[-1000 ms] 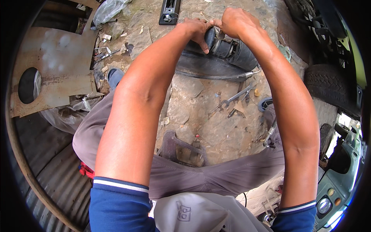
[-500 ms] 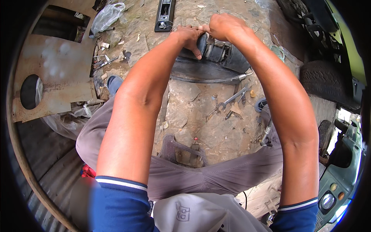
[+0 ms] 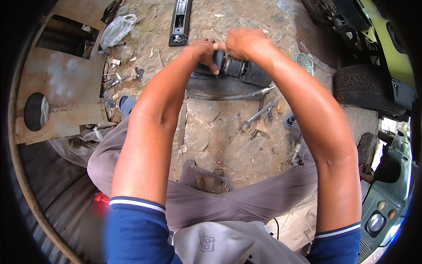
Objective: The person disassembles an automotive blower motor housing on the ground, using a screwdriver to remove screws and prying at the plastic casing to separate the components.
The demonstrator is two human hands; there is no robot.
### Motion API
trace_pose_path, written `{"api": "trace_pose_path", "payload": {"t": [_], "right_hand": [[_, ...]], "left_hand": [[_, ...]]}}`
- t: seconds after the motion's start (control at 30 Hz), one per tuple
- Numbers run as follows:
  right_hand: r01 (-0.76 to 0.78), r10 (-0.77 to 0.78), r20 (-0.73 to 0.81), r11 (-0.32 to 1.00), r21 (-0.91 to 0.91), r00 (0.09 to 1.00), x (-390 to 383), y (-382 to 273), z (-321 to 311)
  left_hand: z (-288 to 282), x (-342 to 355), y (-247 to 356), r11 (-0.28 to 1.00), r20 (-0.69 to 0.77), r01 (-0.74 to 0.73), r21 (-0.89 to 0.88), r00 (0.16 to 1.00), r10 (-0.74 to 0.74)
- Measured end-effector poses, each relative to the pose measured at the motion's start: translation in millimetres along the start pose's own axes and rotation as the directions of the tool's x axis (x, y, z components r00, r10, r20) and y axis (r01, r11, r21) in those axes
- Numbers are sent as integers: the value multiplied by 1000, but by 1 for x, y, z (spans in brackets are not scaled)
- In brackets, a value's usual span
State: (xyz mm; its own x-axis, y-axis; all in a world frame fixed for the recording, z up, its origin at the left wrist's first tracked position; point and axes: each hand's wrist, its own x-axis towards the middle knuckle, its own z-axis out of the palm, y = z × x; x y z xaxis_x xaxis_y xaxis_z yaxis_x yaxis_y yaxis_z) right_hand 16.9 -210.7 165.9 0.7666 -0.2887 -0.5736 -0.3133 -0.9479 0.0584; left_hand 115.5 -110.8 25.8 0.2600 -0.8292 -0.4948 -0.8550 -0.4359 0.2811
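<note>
Head view: right hand [image 3: 245,44] curled

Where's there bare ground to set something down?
Mostly bare stone lies between the left arm and the large wrench, below the black hose. Another patch lies right of the black slotted bar, beyond the right hand. It's crowded around the black cylinder and among the small tools beside the wrench.
</note>
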Motion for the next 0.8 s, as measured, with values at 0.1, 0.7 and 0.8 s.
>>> {"api": "trace_pose_path", "payload": {"t": [0.1,0.7,0.8], "right_hand": [[49,-51,131,999,21,990,20,5,1],[91,-108,-158,989,-113,982,13,-4,10],[93,-66,-266,992,89,962,25,9,17]], "left_hand": [[4,-1,-3,1000,-43,-5,3,999,5],[4,-1,-6,1000,-47,-12,-29,999,11],[5,2,-3,1000,-92,-19,7,996,19]]}}
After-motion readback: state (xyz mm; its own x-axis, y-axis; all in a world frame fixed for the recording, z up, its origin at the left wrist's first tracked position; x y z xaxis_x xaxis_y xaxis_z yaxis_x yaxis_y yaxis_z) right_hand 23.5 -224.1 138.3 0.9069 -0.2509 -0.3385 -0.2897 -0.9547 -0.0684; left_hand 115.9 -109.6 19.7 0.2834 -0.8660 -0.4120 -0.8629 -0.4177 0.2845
